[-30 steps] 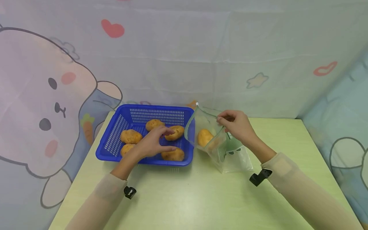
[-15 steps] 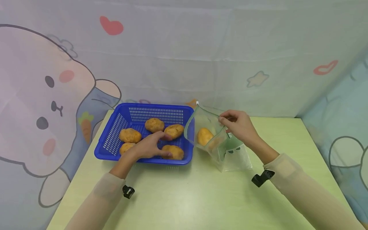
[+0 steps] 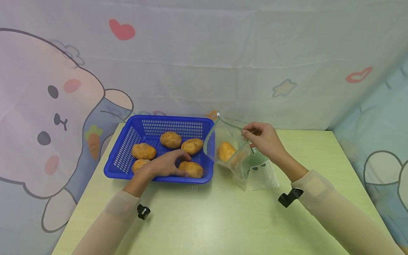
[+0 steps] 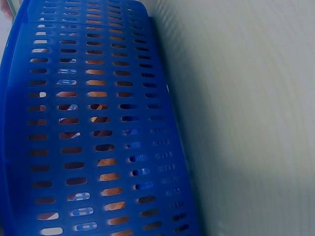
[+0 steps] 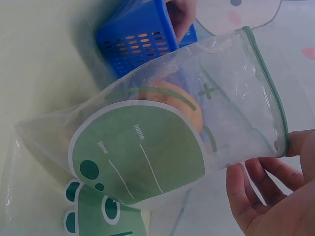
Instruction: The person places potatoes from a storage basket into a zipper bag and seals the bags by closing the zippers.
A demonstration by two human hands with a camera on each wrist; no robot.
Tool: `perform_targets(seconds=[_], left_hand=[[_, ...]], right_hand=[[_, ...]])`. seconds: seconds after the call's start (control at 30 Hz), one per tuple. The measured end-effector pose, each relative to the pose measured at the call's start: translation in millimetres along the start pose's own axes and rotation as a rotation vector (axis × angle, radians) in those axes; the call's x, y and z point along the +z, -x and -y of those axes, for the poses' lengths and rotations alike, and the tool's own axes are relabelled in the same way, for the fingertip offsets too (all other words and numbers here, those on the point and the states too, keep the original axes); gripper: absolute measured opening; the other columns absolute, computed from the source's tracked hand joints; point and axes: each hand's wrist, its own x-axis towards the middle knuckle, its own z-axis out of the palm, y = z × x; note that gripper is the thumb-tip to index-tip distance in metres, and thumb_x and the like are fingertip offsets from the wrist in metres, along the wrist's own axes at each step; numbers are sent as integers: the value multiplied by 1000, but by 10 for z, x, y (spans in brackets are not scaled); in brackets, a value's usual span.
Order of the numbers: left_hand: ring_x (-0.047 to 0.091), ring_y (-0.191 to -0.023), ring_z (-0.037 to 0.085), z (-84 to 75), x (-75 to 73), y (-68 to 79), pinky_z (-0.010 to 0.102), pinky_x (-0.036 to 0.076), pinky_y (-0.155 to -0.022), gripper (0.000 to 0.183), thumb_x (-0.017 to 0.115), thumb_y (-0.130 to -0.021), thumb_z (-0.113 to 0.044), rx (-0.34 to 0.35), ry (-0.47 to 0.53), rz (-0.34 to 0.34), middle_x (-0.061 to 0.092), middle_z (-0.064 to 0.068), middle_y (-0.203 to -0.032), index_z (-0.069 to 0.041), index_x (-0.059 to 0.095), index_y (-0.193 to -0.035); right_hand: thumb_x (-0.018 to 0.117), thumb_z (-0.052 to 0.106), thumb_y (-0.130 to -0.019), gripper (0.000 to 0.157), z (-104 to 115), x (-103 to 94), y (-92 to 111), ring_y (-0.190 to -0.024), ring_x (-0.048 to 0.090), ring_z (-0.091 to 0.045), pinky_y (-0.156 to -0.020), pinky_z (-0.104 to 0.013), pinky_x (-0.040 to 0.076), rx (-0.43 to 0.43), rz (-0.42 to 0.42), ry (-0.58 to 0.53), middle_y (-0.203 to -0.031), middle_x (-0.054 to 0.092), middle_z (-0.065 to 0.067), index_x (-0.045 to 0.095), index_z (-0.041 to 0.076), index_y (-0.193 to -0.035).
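My left hand (image 3: 166, 163) reaches into a blue plastic basket (image 3: 109, 173), its fingers and thumb curved about the left end of the near-right potato (image 3: 192, 170). How firmly they hold it is hard to see; the left wrist view has only the slotted wall (image 4: 93, 128). Between right thumb and fingers, my right hand (image 3: 262, 140) pinches the rim of a clear zip bag (image 3: 255, 180) with a green print, keeping its mouth spread beside the basket. One potato (image 3: 226, 152) lies inside the bag. In the right wrist view the pinched green zip strip (image 5: 268, 93) shows.
Other potatoes in the basket are one at the back (image 3: 170, 140), one at the right (image 3: 192, 146), one at the left (image 3: 143, 151) and one partly hidden by my left hand (image 3: 139, 164). A printed cloth (image 3: 191, 71) hangs behind the pale green table (image 3: 207, 223).
My left hand has lowered towards the near-right potato, and its fingers have drawn in around that potato's left end. The right hand and bag have barely moved.
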Motion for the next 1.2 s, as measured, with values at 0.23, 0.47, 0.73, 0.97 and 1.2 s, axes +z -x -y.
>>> perform_targets(seconds=[0.23,0.47,0.73,0.97,1.2], left_hand=[[60,-125,26,-10,-6,-11,50,47,-111,54,88,-90,-29,45,-61,-59,65,7,-133,-7,65,-134],[59,-125,26,-122,-146,67,51,49,-111,54,88,-90,-33,78,-49,-139,63,4,-134,-12,66,-135],[58,-127,30,-260,-430,140,54,50,-110,54,89,-90,-25,119,110,-225,61,8,-135,-9,64,-136],[58,-128,27,-486,-439,-76,48,48,-113,54,87,-92,-27,193,125,-343,60,7,-135,-8,65,-138],[59,-125,24,-742,-320,-331,41,51,-111,54,88,-90,-27,251,121,-397,60,7,-131,-9,67,-136]], right_hand=[[67,28,-106,27,12,5,-9,-97,71,-30,-74,-36,64,-1,4,-1,-111,73,-20,75,5,-116],[66,27,-107,27,-5,0,-12,-95,71,-27,-74,-38,64,2,-3,-12,-112,73,-21,75,4,-117],[65,26,-107,29,-24,12,-20,-98,71,-32,-76,-43,65,-3,-5,-22,-112,73,-22,74,1,-117],[64,25,-107,27,-45,13,-19,-94,71,-26,-73,-39,64,-13,-20,-21,-110,73,-22,75,2,-116],[65,19,-106,25,-25,40,-7,-86,71,-18,-71,-49,65,-45,-53,7,-106,75,-21,75,-2,-115]])
